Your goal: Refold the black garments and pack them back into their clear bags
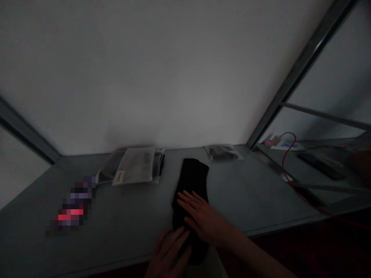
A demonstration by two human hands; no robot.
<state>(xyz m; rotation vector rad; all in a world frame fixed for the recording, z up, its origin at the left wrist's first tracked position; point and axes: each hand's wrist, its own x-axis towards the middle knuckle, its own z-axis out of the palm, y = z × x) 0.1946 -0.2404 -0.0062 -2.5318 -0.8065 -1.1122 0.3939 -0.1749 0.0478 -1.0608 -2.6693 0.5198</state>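
Black cloth (193, 175) on gray surface (130, 220), long axis 12-to-6 o'clock, far end beyond both hands | right hand (206, 218) flat midway, open, empty | left hand (169, 255) at 7 o'clock edge, grip can't be told

Both hands' fingers (189, 199) on black folded cloth (194, 175), grey surface (243, 200) beneath.

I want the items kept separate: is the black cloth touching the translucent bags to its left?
Apart: the head view shows bare table between the black cloth and the translucent bags.
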